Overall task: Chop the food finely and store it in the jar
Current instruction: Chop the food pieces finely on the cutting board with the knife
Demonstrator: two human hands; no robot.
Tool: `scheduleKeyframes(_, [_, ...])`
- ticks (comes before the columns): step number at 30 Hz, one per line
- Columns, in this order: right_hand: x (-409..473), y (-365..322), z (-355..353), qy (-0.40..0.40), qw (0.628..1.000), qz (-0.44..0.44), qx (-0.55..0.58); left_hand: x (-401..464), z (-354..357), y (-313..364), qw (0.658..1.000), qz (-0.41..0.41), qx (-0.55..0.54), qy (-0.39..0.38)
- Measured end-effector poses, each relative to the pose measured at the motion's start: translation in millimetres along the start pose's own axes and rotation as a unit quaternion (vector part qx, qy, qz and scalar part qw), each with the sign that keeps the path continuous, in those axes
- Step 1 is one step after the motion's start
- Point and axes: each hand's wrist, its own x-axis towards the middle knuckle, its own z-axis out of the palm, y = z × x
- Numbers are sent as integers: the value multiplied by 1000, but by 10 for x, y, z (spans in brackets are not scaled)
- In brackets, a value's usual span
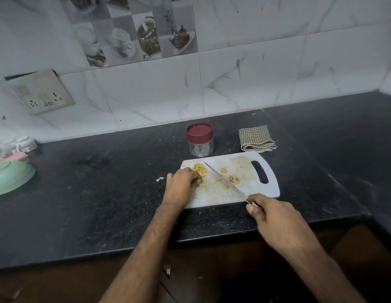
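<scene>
Food (pixel 200 168): yellow chopped pieces on your white cutting board (pixel 244 162), one heap at the board's far left corner, looser bits (pixel 233 179) scattered near the middle. Knife (pixel 223 179): slim steel blade, lying diagonally across the board between heap and scattered bits, tip towards the far left. Jar (pixel 200 139): clear, upright, dark red lid on, apparently empty, just behind your board's far edge.

Looks like a home kitchen to me: black granite counter (pixel 102 193), marble-look wall tiles (pixel 255 73) with a coffee-cup print panel (pixel 133 29), wall socket plate (pixel 42 91), cups and bowls (pixel 11 162) stacked at the left edge.
</scene>
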Motion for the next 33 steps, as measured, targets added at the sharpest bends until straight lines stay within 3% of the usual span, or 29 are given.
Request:
scheduleKeyframes(10, [104, -3, 210, 23, 1000, -18, 2, -25, -14, -144, 993, 106, 11, -57])
scheduleKeyframes(14, [183, -2, 254, 81, 996, -48, 6, -20, 60, -159, 993, 97, -64, -18])
scheduleKeyframes(18, [413, 41, 242, 135, 984, -89, -69, -30, 64, -74, 994, 72, -80, -7])
scheduleKeyframes(24, [733, 292, 310, 139, 968, -131, -164, -38, 106, -17, 998, 59, -19, -6])
scheduleKeyframes(33, [836, 378, 381, 145, 961, -146, -182, 77, 168, -85, 993, 7, -72, 95])
